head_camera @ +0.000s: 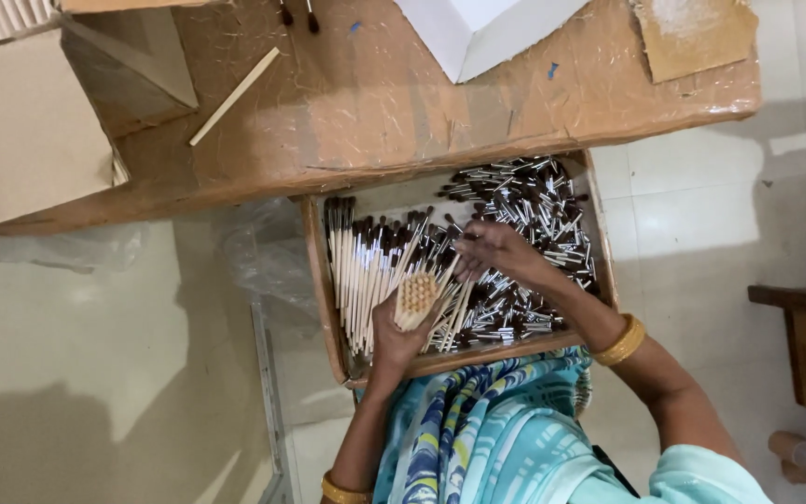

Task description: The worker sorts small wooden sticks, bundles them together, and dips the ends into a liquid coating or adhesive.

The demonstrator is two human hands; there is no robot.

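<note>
A person seated at the lower centre of the frame works over a shallow wooden tray [321,280] of small paintbrushes, seen from a head-worn camera. The left hand [396,338], at the tray's near edge, is closed around a tight bundle of brushes [417,299], its pale handle ends facing the camera and its long axis running up and away toward the tray's far side. The right hand [494,250], just above and to the right of that bundle, has its fingers curled and pinched on a few loose brushes [454,280] whose handles slant down-left toward the bundle; the exact number in its grip cannot be told. The right hand is the nearer of the two to the loose stock [534,201] heaped in the tray's right half, dark tips and silver ferrules lying every way. Brushes in the left half [361,261] lie roughly parallel, tips toward the top of the frame. Above the tray stretches a paper-covered table [375,103] bearing a single stick [233,96] and a white box [478,28].
</note>
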